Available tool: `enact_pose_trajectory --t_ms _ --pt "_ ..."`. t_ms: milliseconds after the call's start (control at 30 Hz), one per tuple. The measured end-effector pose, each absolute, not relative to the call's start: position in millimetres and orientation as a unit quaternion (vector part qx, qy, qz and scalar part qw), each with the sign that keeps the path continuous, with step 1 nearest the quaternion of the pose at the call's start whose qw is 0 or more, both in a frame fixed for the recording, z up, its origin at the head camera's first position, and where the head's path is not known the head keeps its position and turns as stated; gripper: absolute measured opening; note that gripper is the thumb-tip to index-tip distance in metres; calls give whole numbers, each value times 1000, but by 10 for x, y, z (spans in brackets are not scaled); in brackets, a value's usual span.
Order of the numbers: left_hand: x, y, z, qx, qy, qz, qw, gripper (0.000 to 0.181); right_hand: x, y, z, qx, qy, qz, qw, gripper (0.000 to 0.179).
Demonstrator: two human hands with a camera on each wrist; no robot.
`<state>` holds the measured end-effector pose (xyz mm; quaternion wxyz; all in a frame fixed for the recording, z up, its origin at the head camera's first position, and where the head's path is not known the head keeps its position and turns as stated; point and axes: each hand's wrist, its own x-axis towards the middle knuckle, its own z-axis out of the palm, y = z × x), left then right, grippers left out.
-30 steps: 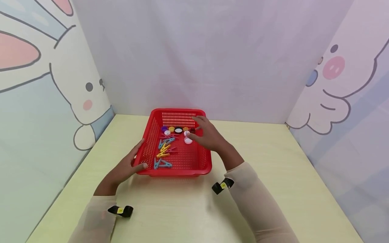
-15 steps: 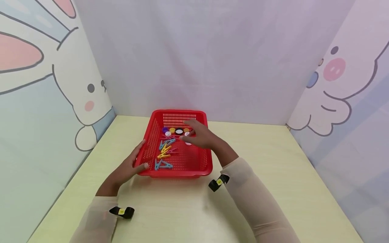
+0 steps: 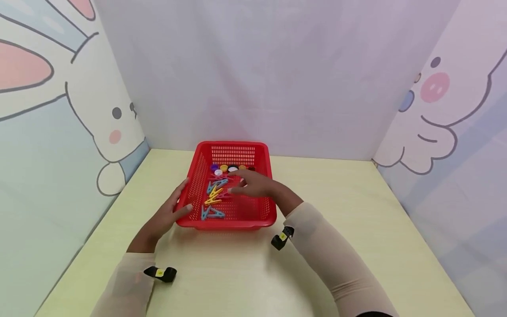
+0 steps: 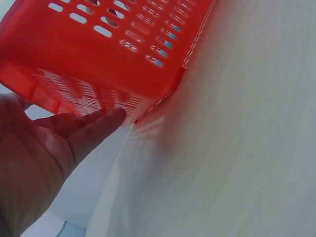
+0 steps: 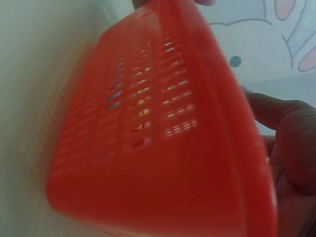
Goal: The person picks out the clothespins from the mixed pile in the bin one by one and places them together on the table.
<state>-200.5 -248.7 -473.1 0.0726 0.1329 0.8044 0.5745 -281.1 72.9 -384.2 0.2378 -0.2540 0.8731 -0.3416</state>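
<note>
A red plastic basket [image 3: 233, 225] sits on the table. My left hand [image 3: 161, 221] holds its left side near the front corner, thumb over the rim and fingers along the outer wall, which the left wrist view shows close up. Over the basket's interior is my right hand [image 3: 255, 184], thumb and fingers spread apart, nothing visible between them. Under it lie pink clothespins [image 3: 224, 195]; blue clothespins [image 3: 215, 214] and yellow clothespins [image 3: 213, 200] are on the left. Small caps line the back, including a purple cap [image 3: 214, 167] and a yellow cap [image 3: 223, 167]. The white caps further right are hidden behind the right hand.
The pale yellow tabletop [image 3: 336, 211] extends around the basket. A plain grey cloth wall [image 3: 245, 88] rises behind it. Cartoon-printed walls [image 3: 115, 79] enclose both sides. Each sleeve carries a black wrist strap [image 3: 160, 273].
My right hand has moved left and toward the front over the basket, from above the white caps to beside the pink clothespins. The left thumb has lifted slightly; the basket keeps its place.
</note>
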Motion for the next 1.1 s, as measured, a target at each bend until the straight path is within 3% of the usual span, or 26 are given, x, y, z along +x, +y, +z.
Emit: enact_pose_trajectory --t_ms 233,433,867,1100 --pt "-1996 -2452 -4783 126 805 575 81 102 -2804 662 -3927 -262 857 -335 291 85" --pt "-1999 -2445 -4781 130 800 579 83 104 -2803 617 -4026 -259 856 -327 304 78" --pt "-1977 -2464 -4719 106 804 576 102 106 -2844 571 -4134 -241 856 -334 313 84" --pt "-1959 -2466 -4719 113 802 578 97 107 -2862 573 -4153 -223 847 -334 349 91"
